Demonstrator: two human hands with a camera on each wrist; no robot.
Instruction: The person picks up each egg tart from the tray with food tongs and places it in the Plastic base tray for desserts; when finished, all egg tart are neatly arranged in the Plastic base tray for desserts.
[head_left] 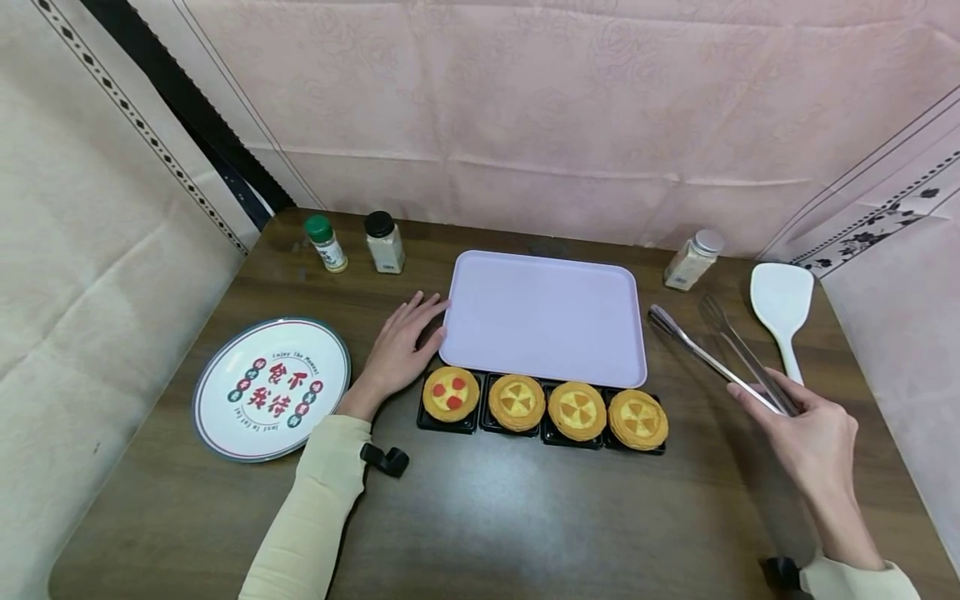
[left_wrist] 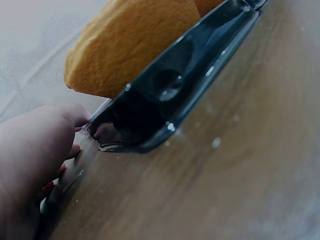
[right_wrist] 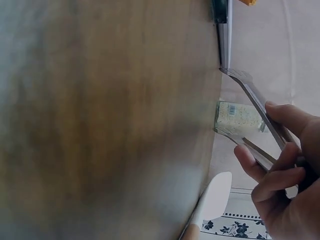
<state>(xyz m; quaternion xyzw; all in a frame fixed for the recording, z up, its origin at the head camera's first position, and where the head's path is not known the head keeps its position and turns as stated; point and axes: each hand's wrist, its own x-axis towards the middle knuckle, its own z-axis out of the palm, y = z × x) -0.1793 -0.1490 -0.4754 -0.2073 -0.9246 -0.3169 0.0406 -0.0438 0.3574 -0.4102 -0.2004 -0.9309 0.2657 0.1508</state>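
A pair of metal tongs [head_left: 708, 357] is gripped by my right hand [head_left: 810, 433], arms spread and tips toward the back; nothing sits between them. In the right wrist view, thumb and fingers curl round the tongs [right_wrist: 265, 112]. My left hand [head_left: 401, 354] rests at the left edge of a pale lilac tray [head_left: 543, 317], fingers extended and touching its rim. Along the tray's front edge stand several round yellow pastries in black plastic holders; the leftmost pastry [head_left: 451, 394] has red spots. The left wrist view shows that black holder [left_wrist: 150, 95] close beside the thumb.
A white plate [head_left: 217, 408] with red lettering lies left. Behind it are a green-capped bottle [head_left: 327, 246] and a black-capped shaker [head_left: 385, 246]. At right are a white-capped shaker [head_left: 690, 262] and a white spatula [head_left: 782, 300]. Curtains [head_left: 525, 108] hang behind the table.
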